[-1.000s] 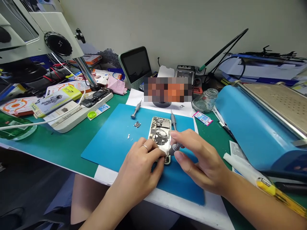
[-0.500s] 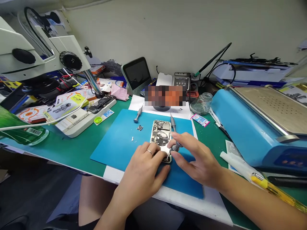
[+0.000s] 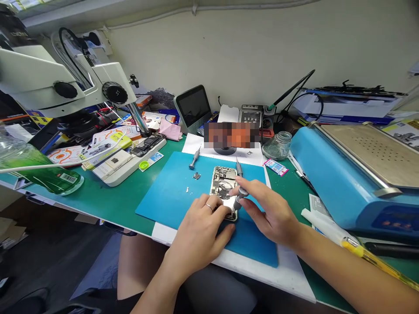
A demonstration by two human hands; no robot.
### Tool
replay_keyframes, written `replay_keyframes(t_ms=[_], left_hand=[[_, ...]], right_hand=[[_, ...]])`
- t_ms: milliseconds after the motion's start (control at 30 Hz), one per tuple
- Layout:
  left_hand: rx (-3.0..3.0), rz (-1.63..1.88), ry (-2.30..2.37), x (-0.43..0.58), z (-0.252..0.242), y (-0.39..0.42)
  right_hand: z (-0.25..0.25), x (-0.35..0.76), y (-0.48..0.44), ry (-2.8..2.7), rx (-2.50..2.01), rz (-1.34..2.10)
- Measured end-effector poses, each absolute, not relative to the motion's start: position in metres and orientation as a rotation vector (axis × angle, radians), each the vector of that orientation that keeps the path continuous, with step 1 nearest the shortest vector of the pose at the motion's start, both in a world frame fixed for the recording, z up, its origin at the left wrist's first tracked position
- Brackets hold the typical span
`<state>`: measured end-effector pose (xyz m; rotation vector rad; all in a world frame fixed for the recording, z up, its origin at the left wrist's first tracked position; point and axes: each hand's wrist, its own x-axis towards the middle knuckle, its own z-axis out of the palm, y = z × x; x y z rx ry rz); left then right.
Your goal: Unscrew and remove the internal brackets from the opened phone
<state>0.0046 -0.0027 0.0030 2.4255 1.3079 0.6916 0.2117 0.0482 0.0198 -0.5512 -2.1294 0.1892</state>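
An opened phone (image 3: 225,174) with its inner parts bared lies on the blue mat (image 3: 163,194). My left hand (image 3: 204,226), with a ring on one finger, grips the phone's lower end, fingers over its left side and thumb near the bottom edge. My right hand (image 3: 273,211) pinches a grey screwdriver (image 3: 240,198) between thumb and fingers, its shaft pointing down at the phone's lower part; the tip is hidden. Beyond the phone lies a second screwdriver (image 3: 239,166), and to the left a third screwdriver (image 3: 194,159). A small dark component (image 3: 196,175) and tiny white bits (image 3: 187,189) rest left of the phone.
A microscope (image 3: 72,87) overhangs the left side, above boxes and a green bottle (image 3: 62,176). A glass jar (image 3: 278,145) and a blue heating machine (image 3: 330,174) stand at right. At the back are a small screen (image 3: 194,107) and a soldering station (image 3: 250,115).
The whole view has shifted, so things sit slightly further right. The screwdriver in my right hand stands more upright over the phone. My left hand keeps its place on the phone.
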Motion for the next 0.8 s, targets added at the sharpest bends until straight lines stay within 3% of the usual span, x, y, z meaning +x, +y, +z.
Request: replay_keyframes(t_ms=[800], left_hand=[[2.447,0.749,1.315,0.0047,0.0014,-0.0037]], right_hand=[[0.0235,0.2122,0.0447,-2.149,-0.513,0.162]])
